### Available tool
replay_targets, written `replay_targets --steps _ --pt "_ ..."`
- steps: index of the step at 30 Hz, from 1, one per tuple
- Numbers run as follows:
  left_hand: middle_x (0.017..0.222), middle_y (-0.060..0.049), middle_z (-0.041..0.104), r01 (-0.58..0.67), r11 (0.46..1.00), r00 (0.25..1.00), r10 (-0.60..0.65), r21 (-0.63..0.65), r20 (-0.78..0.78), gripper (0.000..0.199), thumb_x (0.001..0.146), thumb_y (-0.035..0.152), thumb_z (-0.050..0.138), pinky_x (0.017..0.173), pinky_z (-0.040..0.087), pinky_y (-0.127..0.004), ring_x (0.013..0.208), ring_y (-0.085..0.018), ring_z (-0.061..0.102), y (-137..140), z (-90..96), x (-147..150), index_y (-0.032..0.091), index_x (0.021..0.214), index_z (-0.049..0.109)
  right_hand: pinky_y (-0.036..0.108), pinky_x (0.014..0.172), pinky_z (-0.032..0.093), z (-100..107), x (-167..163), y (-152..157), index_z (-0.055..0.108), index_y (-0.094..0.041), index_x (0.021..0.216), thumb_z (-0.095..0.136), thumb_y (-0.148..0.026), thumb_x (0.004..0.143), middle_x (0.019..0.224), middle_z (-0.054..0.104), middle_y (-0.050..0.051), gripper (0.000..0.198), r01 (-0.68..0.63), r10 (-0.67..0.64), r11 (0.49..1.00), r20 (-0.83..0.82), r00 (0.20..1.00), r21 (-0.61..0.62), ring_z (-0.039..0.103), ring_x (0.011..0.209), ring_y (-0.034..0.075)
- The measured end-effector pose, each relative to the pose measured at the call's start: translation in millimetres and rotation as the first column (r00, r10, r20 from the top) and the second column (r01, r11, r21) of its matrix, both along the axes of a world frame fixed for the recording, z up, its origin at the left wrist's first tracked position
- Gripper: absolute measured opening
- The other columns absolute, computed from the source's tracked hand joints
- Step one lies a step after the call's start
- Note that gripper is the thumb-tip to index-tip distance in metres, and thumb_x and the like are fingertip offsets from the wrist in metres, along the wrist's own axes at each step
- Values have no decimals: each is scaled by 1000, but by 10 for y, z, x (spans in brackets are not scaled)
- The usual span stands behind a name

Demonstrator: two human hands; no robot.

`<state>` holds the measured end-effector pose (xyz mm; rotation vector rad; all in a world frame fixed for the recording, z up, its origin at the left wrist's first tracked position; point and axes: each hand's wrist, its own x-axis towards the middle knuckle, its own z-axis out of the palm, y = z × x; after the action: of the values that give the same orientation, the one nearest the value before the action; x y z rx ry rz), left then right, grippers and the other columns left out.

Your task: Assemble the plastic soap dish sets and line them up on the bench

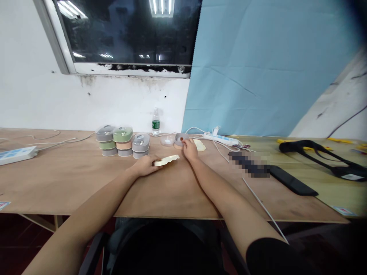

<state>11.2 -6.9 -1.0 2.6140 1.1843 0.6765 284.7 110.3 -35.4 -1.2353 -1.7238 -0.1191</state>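
Note:
My left hand (146, 165) is closed on the near end of a pale yellow flat piece with a wavy edge (168, 160), held tilted just above the table. My right hand (189, 149) reaches to a round grey container (178, 144), fingers pinched together at its rim. At those fingertips shows a small reddish-brown piece (181, 139). To the left of the container lies a clear round lid (167, 141). Another pale yellow piece (199, 145) lies flat on the table, right of my right hand.
Stacked lidded containers in grey (141, 143), green (122, 133) and peach stand at the left back. A water bottle (155, 122) is by the wall. White power strips (220, 138) and cables cross the table (71, 183). A black slab (292, 181) and black frame (315, 147) lie right.

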Motion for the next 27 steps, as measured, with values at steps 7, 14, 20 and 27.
replay_targets --steps 7,14,20,27 --pt "113 -5 68 20 1000 1000 -20 -1 -6 39 83 44 57 83 47 -31 98 -22 62 26 -20 -15 22 115 63 37 90 45 -4 13 47 65 -19 97 42 -18 88 102 58 10 25 11 -12 1000 25 1000 6 55 95 24" --pt "115 -6 67 -2 1000 1000 2 -11 -16 41 82 46 57 85 46 -32 100 -23 62 42 -30 -16 22 116 62 39 89 45 -11 22 53 65 -20 96 42 -17 87 101 59 10 25 -5 5 1000 34 999 2 55 96 25" --pt "115 -7 67 26 1000 1000 -26 5 -10 41 84 46 56 84 47 -31 101 -22 62 51 -34 -23 21 115 63 38 90 45 -16 11 49 65 -19 96 42 -16 86 101 59 10 25 2 -2 1000 30 1000 4 55 96 24" --pt "113 -5 68 0 1000 1000 0 3 -14 41 84 47 56 81 47 -30 96 -22 63 39 -40 -18 22 115 62 38 90 45 -39 10 64 63 -20 101 41 -10 82 104 58 10 31 -16 17 1000 68 998 -15 55 97 24"
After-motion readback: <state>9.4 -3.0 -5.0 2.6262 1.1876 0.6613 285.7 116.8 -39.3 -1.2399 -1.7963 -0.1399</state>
